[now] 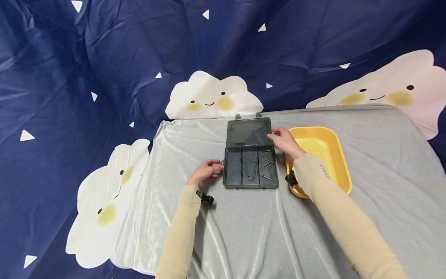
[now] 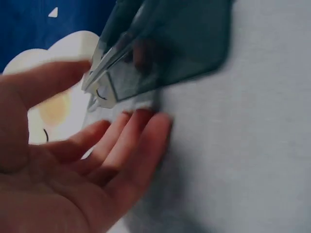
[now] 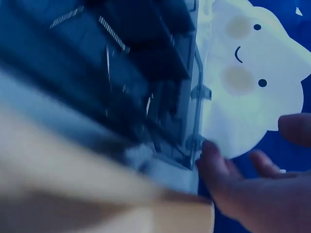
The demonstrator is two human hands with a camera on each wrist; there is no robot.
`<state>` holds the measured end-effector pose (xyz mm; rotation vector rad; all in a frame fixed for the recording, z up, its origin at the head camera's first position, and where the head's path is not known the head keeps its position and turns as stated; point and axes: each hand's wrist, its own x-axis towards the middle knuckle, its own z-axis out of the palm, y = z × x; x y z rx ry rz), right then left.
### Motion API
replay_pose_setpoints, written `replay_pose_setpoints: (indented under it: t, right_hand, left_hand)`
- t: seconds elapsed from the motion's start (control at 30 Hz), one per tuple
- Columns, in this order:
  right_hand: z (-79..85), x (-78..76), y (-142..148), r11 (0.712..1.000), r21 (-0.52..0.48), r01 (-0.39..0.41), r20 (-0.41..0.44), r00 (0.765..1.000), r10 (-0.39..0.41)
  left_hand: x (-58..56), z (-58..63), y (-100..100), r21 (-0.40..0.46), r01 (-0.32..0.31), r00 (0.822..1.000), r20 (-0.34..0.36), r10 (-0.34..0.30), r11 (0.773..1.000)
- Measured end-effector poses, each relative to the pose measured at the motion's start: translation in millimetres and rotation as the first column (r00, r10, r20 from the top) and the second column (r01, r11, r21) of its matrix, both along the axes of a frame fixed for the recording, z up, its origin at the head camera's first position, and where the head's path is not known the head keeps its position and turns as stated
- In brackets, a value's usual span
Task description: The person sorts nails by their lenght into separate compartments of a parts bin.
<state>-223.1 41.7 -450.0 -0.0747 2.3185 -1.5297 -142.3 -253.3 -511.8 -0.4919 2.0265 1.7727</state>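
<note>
A dark translucent plastic compartment box lies on the grey cloth, its lid swung back away from me. Long screws lie scattered in its middle and right compartments. My left hand is at the box's left side, by a small clear tab. In the left wrist view, thumb and loosely bent fingers stand apart on either side of that tab. My right hand is at the lid's right edge, with a fingertip right at the rim and the thumb spread away.
A yellow plastic tray stands to the right of the box, partly under my right forearm. Grey velvety cloth covers the table. Behind hangs a dark blue curtain with white clouds and triangles.
</note>
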Motion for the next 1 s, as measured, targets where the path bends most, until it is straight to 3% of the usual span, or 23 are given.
replay_pose_setpoints:
  t: [0.1,0.17,0.33,0.47,0.83,1.0]
  right_hand:
    - [-2.3,1.0,-8,0.998,-0.057,0.039,0.093,0.995,-0.033]
    - [-4.9,1.0,-14,0.996,-0.072,0.058,0.138,0.989,-0.048]
    - [-12.5,-0.4,-22,0.998,-0.002,0.058,0.171,0.984,-0.056]
    - [-15.0,-1.7,-25,0.998,0.056,0.037,0.169,0.985,-0.046]
    - [-12.4,-5.1,-28,0.997,0.083,0.007,0.214,0.977,-0.025]
    - [-17.1,-7.0,-26,0.997,0.077,0.023,0.216,0.976,-0.039]
  left_hand:
    - [-13.4,3.6,0,-0.033,-0.048,0.997,-0.054,0.046,0.998]
    - [-22.4,5.6,2,-0.007,-0.080,0.994,-0.078,0.079,0.997]
    - [-41.9,8.5,11,0.078,-0.120,0.990,-0.062,0.125,0.990]
    - [-52.7,9.5,18,0.081,-0.113,0.992,-0.044,0.117,0.990]
    - [-63.3,5.6,27,-0.034,-0.077,0.994,-0.083,0.074,0.996]
    - [-64.8,6.2,28,0.000,-0.086,0.992,-0.087,0.086,0.996]
